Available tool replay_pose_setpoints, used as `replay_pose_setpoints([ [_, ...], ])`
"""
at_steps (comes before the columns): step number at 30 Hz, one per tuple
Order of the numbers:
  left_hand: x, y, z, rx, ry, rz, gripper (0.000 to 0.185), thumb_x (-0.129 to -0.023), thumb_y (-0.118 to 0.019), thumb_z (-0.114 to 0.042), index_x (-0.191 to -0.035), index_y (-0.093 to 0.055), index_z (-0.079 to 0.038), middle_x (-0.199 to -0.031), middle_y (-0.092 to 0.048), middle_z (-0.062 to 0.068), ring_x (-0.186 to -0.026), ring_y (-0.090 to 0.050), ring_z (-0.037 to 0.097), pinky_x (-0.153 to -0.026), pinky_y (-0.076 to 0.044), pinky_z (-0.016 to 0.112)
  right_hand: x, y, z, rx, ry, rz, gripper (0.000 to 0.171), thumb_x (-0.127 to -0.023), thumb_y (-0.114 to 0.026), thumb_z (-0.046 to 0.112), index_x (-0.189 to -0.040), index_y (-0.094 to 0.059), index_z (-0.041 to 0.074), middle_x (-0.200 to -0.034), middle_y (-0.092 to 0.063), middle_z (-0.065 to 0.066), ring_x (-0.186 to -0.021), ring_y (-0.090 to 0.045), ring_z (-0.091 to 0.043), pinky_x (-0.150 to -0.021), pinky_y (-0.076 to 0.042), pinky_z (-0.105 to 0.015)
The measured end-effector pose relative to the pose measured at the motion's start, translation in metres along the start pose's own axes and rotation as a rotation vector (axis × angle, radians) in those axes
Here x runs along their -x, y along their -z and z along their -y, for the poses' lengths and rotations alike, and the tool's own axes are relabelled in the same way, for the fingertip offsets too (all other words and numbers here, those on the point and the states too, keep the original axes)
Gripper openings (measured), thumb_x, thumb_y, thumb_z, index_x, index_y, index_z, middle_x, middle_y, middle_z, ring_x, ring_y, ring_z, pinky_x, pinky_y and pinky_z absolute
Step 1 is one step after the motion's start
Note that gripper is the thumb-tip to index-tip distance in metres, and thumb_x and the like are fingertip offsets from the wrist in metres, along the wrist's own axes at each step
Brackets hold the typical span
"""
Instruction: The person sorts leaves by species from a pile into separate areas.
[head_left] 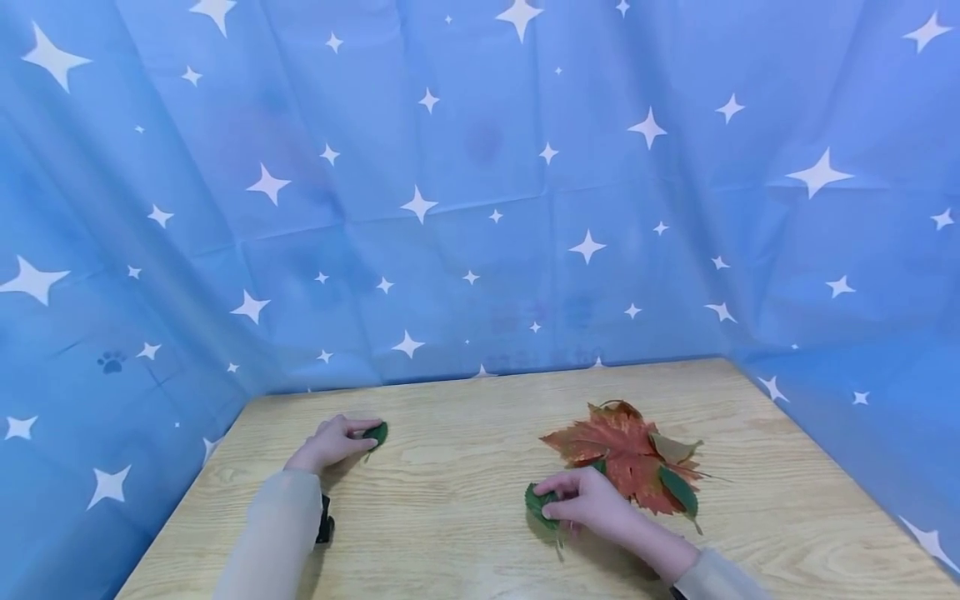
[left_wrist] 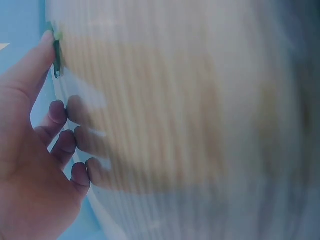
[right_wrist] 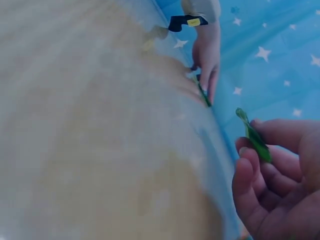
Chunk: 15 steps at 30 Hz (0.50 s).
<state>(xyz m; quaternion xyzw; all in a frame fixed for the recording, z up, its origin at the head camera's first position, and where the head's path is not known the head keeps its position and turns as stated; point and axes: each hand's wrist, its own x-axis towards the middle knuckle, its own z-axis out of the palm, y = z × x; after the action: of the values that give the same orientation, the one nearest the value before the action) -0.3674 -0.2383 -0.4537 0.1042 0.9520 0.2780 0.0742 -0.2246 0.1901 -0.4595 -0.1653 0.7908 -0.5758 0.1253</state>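
At the left of the table, my left hand [head_left: 333, 442] has its thumb and index finger on a small green leaf [head_left: 377, 434] close to the tabletop. In the left wrist view that leaf [left_wrist: 56, 52] shows edge-on by the thumb tip, while the other fingertips meet the table surface. My right hand [head_left: 592, 504] pinches another green leaf [head_left: 540, 502] between thumb and fingers, its stem pointing toward me. The right wrist view shows this leaf [right_wrist: 256, 140] tilted in the fingers. Just behind the right hand lies a large red maple leaf [head_left: 618, 450].
On and around the maple leaf are a green leaf [head_left: 678, 490], a brownish leaf [head_left: 672, 448] and part of another green one. They lie on a light wooden table [head_left: 450, 467]. A blue curtain with white stars [head_left: 480, 208] rises behind the table and along its sides.
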Motion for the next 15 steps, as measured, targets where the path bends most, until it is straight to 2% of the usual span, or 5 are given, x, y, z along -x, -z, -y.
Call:
replay_pose_setpoints([
  [4,0.002,0.000,0.001,0.000,0.013,-0.002,0.046,-0.090,-0.070,-0.038,-0.134,-0.061,-0.030,-0.116,-0.052,0.011,-0.102,-0.043,0.031,-0.081,-0.036,0.053,-0.011,0.003,0.018,0.083,0.000,-0.025,0.025,-0.087,-0.072,0.013,-0.111,-0.072,0.005,-0.068,-0.055,-0.003,-0.051,-0.050,-0.014,-0.048,-0.047,-0.032],
  [9,0.004,0.001,-0.001,0.012,0.006,-0.007,0.046,-0.090,-0.069,-0.037,-0.135,-0.060,-0.030,-0.127,-0.049,0.016,-0.112,-0.041,0.035,-0.087,-0.035,0.060,-0.028,0.005,0.039,0.165,0.006,-0.071,0.025,-0.087,-0.073,0.016,-0.112,-0.073,0.010,-0.073,-0.059,-0.003,-0.051,-0.050,-0.015,-0.050,-0.049,-0.042],
  [15,0.004,0.000,0.000,0.028,0.012,-0.001,0.045,-0.091,-0.069,-0.037,-0.134,-0.061,-0.030,-0.140,-0.040,0.022,-0.126,-0.032,0.043,-0.094,-0.027,0.069,-0.045,0.003,0.050,0.188,0.012,-0.099,0.029,-0.087,-0.073,0.017,-0.116,-0.071,0.012,-0.080,-0.062,-0.004,-0.053,-0.050,-0.018,-0.052,-0.049,-0.046],
])
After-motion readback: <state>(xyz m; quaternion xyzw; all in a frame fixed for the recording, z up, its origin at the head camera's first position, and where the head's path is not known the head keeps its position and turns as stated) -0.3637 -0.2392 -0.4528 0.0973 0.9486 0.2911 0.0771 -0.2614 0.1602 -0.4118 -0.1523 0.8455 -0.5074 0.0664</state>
